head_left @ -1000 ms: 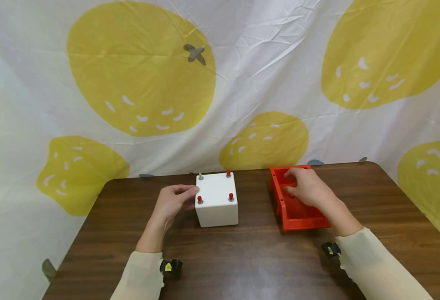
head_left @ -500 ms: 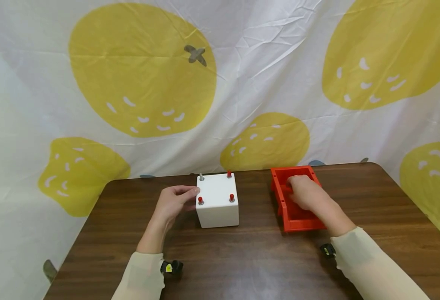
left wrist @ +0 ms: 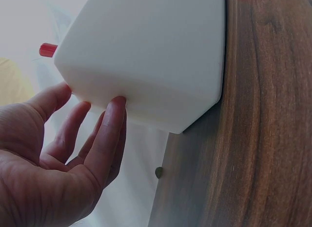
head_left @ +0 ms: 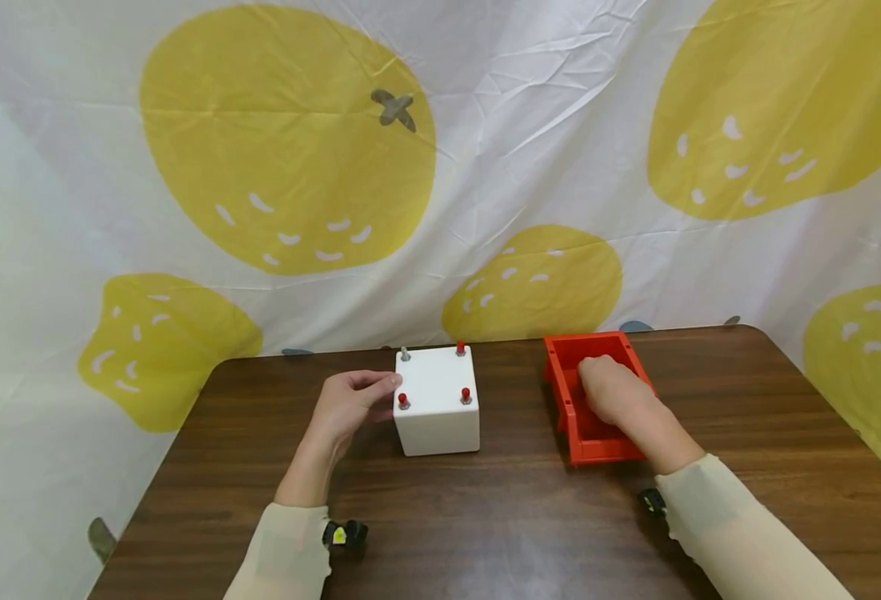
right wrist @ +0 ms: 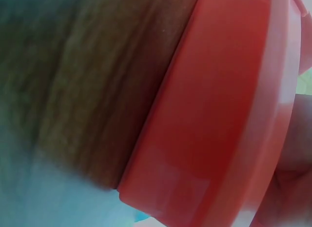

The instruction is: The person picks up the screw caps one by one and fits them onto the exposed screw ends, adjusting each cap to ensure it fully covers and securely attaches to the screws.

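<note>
A white box (head_left: 437,433) stands on the table with a threaded post at each top corner. Red caps sit on three posts: far right (head_left: 460,348), near left (head_left: 403,400) and near right (head_left: 466,395). The far left post (head_left: 405,354) is bare metal. My left hand (head_left: 344,406) steadies the box from its left, thumb at the top edge; in the left wrist view, extended fingertips (left wrist: 116,104) touch its side. My right hand (head_left: 618,396) reaches down into a red bin (head_left: 607,451), its fingertips hidden; I cannot tell what they hold.
The brown wooden table (head_left: 515,525) runs back to a white curtain (head_left: 530,108) with yellow fruit prints. Beside the box, the bin's left wall rises from the tabletop. A small black device (head_left: 346,533) sits at my left wrist, another (head_left: 652,502) at my right.
My right hand has gone lower into the red bin, and its thumb and fingers have dropped out of sight. My left hand and the white box keep their places.
</note>
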Demonstrator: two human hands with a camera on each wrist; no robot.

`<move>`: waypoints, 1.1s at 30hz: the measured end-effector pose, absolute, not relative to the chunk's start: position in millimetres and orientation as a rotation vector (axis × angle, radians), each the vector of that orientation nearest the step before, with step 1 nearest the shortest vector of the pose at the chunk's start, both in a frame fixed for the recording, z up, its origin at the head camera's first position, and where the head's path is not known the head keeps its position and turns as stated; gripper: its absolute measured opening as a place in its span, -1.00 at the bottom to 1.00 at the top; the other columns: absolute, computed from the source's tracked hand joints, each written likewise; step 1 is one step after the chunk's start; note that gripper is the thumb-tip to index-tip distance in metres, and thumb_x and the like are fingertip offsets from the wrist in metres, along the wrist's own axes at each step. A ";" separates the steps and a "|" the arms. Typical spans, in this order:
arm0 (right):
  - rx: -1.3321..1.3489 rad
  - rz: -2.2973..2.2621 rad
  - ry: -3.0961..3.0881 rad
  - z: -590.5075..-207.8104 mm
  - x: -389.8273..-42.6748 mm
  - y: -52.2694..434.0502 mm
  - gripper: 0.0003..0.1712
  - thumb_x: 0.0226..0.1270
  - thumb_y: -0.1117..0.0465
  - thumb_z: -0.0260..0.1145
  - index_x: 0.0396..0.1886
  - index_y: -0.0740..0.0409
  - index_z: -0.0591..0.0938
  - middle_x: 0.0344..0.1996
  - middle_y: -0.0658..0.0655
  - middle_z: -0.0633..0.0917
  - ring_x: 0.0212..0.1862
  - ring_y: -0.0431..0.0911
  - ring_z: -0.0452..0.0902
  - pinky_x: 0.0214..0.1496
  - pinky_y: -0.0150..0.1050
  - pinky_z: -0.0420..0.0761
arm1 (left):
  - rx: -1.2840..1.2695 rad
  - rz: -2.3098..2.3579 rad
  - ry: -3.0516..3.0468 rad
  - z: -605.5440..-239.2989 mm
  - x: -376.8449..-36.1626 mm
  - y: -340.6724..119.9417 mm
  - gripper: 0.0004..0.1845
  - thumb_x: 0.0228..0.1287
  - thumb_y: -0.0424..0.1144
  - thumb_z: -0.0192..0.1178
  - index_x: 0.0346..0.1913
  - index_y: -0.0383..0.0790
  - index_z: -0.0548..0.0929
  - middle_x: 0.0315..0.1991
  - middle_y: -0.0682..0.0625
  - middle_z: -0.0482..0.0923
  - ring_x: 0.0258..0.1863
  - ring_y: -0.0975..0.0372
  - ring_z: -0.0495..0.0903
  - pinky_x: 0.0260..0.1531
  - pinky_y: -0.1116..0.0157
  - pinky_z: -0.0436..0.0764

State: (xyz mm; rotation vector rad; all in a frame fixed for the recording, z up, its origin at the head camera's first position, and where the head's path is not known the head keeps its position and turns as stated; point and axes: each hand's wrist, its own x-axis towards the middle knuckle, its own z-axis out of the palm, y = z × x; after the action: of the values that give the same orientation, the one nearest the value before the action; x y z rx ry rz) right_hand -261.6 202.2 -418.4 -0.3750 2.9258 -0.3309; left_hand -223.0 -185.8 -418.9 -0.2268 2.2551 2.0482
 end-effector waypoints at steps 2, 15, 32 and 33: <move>-0.377 -0.326 2.920 -418.8 -261.7 202.8 -0.80 0.42 0.48 0.15 -0.38 0.16 0.52 -0.48 0.13 0.56 -0.42 0.01 0.50 -0.31 -0.12 0.66 | -0.227 2.048 2.256 -419.0 -223.0 -185.8 -0.68 0.39 -0.22 0.48 0.07 -0.36 0.79 0.09 -0.20 0.72 -0.05 0.09 0.74 -0.06 0.07 0.82; -0.540 -0.371 2.973 -421.1 -265.9 199.7 -0.85 0.35 0.53 0.23 -0.28 0.23 0.61 -0.48 0.10 0.60 -0.39 0.00 0.52 -0.22 -0.09 0.71 | -0.224 2.073 2.242 -420.0 -223.7 -186.5 -0.67 0.40 -0.23 0.47 0.07 -0.40 0.78 0.05 -0.23 0.73 -0.11 0.09 0.77 -0.06 0.06 0.82; -0.535 -0.389 2.927 -418.9 -265.8 198.2 -0.87 0.37 0.50 0.28 -0.30 0.24 0.67 -0.48 0.08 0.62 -0.38 -0.02 0.52 -0.21 -0.10 0.71 | -0.200 2.055 2.263 -418.0 -224.1 -185.9 -0.65 0.39 -0.19 0.48 0.09 -0.38 0.78 0.10 -0.22 0.71 -0.06 0.10 0.74 -0.09 0.11 0.83; -0.534 -0.391 2.926 -418.7 -265.8 198.2 -0.87 0.37 0.50 0.28 -0.31 0.23 0.67 -0.49 0.07 0.62 -0.38 -0.02 0.52 -0.21 -0.11 0.71 | -0.198 2.056 2.264 -418.3 -224.5 -185.8 -0.64 0.39 -0.19 0.48 0.09 -0.39 0.78 0.10 -0.23 0.71 -0.06 0.10 0.74 -0.08 0.10 0.82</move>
State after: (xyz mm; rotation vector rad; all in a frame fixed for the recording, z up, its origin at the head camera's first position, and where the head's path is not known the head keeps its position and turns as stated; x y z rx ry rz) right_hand -265.8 198.2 -418.7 -0.5338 2.9263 -0.3909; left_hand -224.5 -185.8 -418.3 -0.1978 2.2638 2.0557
